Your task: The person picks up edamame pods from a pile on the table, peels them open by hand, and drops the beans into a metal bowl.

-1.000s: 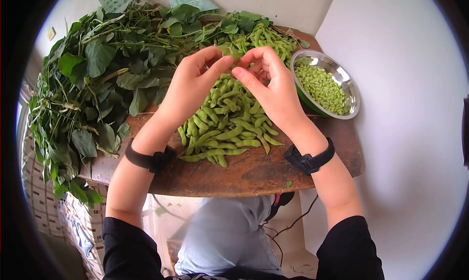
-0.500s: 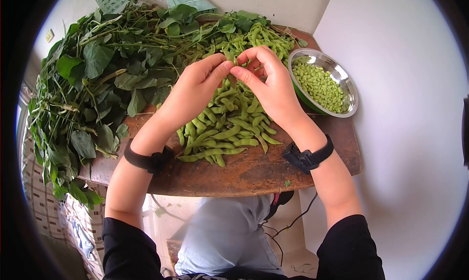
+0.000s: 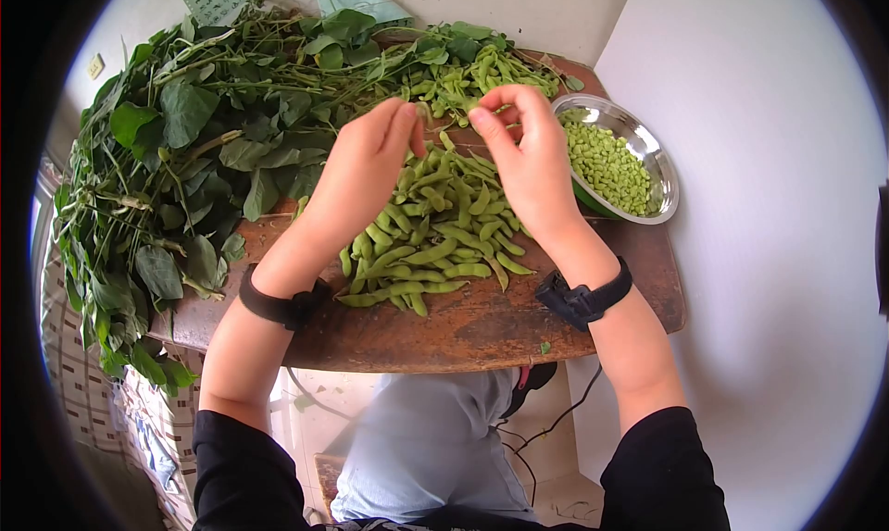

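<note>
My left hand is closed, thumb and fingers together, over the far side of the pods. A thin, pale green sliver, which looks like a piece of pod shell, shows at its fingertips. To the right, my right hand pinches a green soybean pod between thumb and forefinger; the pod's outline merges with those behind it. Below and between the hands lies a heap of plump green soybean pods. Lighter pods are piled beyond my right hand. Shelled green beans fill much of a metal bowl.
Leafy bean stalks cover the left and back of the worn wooden table and hang over its left edge. A white wall rises along the right side. A dark cable runs beneath the table.
My hands, together at a pod before, have moved apart, left hand leftward and right hand rightward. The pod between them has come apart or left one hand. The heap and bowl look unchanged.
</note>
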The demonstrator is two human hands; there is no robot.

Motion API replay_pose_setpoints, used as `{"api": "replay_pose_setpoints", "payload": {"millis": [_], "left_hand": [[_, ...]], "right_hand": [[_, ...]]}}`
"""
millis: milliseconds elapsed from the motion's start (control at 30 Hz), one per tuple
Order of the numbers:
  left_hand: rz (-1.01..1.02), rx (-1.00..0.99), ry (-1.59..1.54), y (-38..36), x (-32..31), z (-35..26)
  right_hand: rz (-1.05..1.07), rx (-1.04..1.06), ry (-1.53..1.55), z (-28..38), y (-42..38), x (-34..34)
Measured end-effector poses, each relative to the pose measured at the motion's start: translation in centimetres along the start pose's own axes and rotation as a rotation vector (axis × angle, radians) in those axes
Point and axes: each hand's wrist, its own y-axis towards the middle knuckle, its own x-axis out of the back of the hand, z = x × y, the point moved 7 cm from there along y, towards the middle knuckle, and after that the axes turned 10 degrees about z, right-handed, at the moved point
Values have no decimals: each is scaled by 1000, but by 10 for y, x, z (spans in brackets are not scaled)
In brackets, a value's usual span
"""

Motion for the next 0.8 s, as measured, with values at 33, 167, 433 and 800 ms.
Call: {"api": "replay_pose_setpoints", "payload": {"millis": [33,167,433,800], "left_hand": [[-18,47,-26,1,3,6],[-6,53,-106,4,3,14],[168,52,-93,2,-10,6],[301,10,-301,-1,-19,-4]], "right_hand": [[0,0,0,-3,1,2],[34,-133,-72,-12,-1,5],[226,-14,89,5,2,-16],[241,98,185,8,2,-14]]}}
